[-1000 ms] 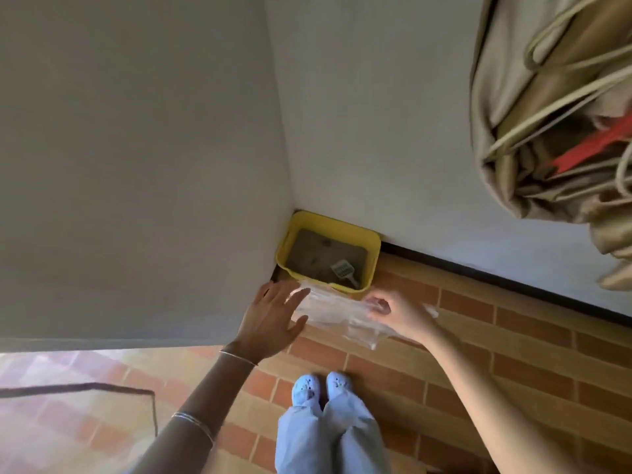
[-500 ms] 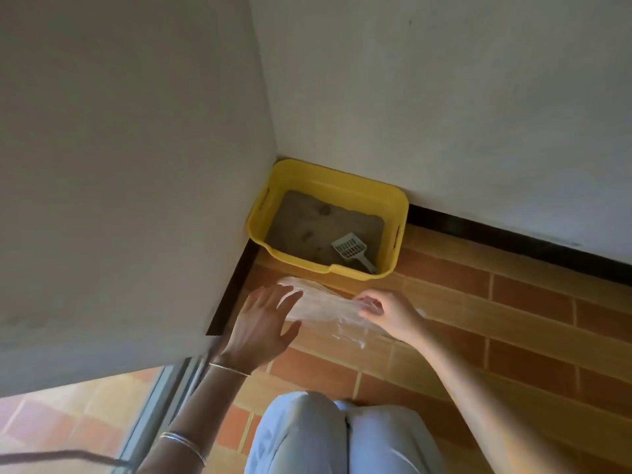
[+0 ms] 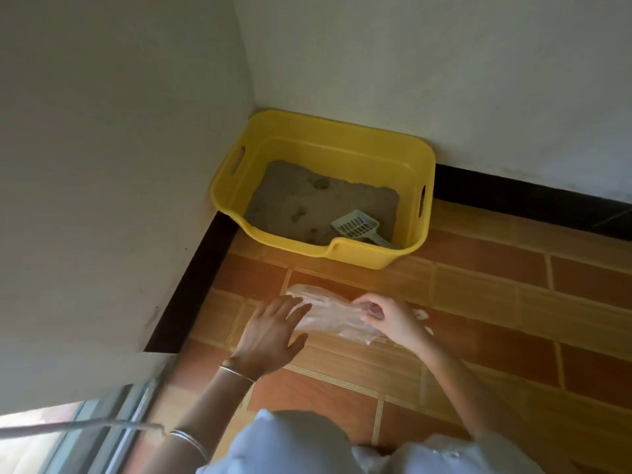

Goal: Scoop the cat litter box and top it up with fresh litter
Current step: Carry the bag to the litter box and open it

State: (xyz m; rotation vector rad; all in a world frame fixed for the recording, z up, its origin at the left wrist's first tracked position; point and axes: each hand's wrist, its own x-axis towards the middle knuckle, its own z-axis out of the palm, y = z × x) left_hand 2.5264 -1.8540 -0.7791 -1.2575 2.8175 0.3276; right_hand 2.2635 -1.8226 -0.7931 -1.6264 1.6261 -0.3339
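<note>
Box (image 3: pixel 342 148): yellow, on floor (image 3: pixel 478 295), tight in corner where two walls meet. Litter (image 3: pixel 301 203) inside: grey, uneven, few clumps. Scoop (image 3: pixel 355 227): in box, near-right corner, head on litter. Bag (image 3: pixel 325 316): clear plastic, in front of box; on floor or just above, cannot tell. Left hand (image 3: pixel 270 336): fingers straight, spread, tips on bag's left end. Right hand (image 3: pixel 386 316): fingers curled, pinching bag's right end.

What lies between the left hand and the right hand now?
A clear plastic bag spans the gap: the right hand pinches one end, the left hand has straight fingers at the other. The head view shows it.
</note>
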